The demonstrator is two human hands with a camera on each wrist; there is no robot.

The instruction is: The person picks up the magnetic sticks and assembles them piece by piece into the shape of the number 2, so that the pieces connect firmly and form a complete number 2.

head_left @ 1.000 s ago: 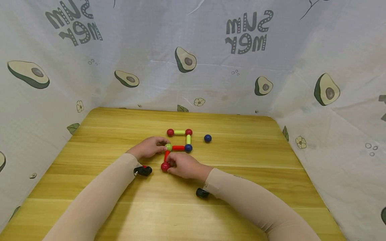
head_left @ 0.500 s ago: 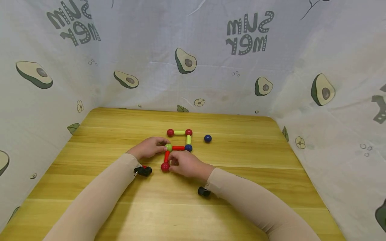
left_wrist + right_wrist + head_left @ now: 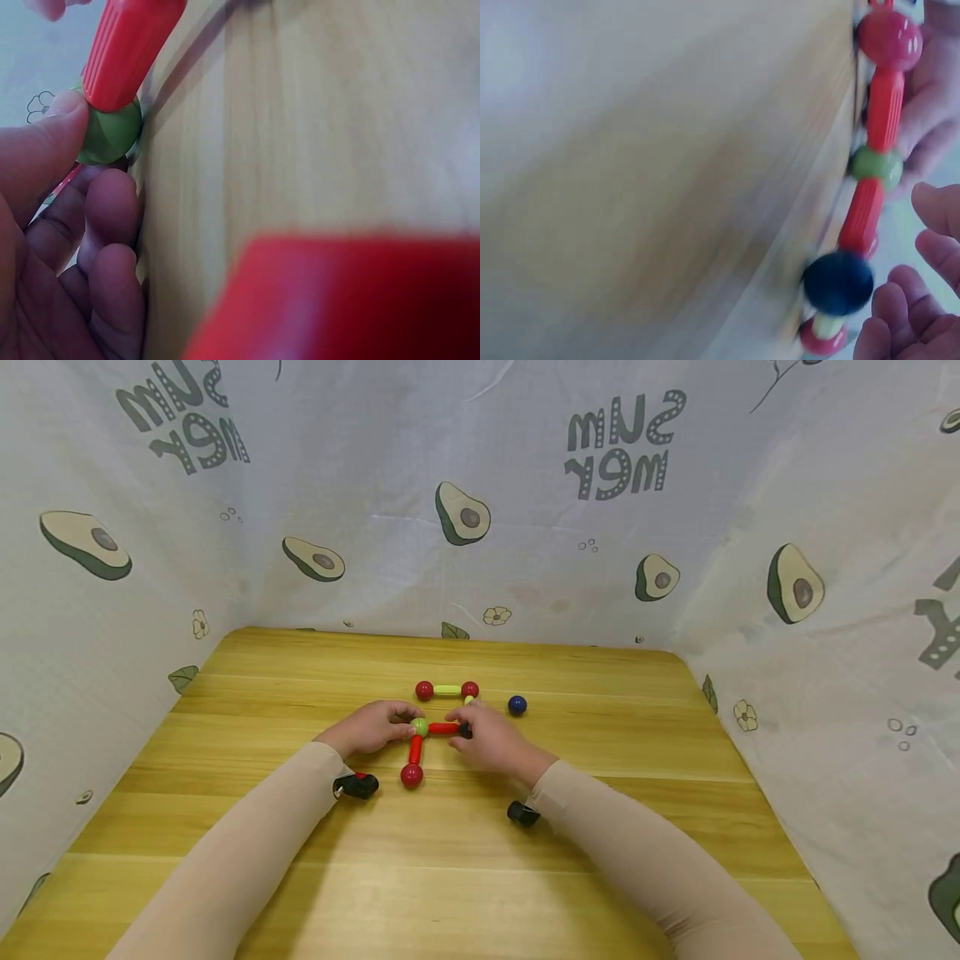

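Observation:
A chain of magnetic balls and rods lies on the wooden table. My left hand (image 3: 369,727) pinches the green ball (image 3: 112,135) between thumb and fingers. From that ball one red rod (image 3: 416,750) runs toward me to a red ball (image 3: 411,776), and a second red rod (image 3: 443,728) runs right to a blue ball (image 3: 838,283). My right hand (image 3: 491,742) is spread beside this blue ball, thumb and fingers apart, partly covering it in the head view. Beyond, a mostly hidden yellow rod leads to a red ball (image 3: 469,690), joined by a yellow rod (image 3: 447,691) to another red ball (image 3: 424,691).
A loose blue ball (image 3: 517,705) lies right of the chain. Dark wrist-worn devices, one at the left wrist (image 3: 356,786) and one at the right wrist (image 3: 522,813), hang close over the wooden table (image 3: 420,893). A printed cloth (image 3: 540,568) stands behind and at both sides.
My right hand has left the near red ball and red rod and moved away and right to the blue ball at the corner. My left hand stays on the green ball.

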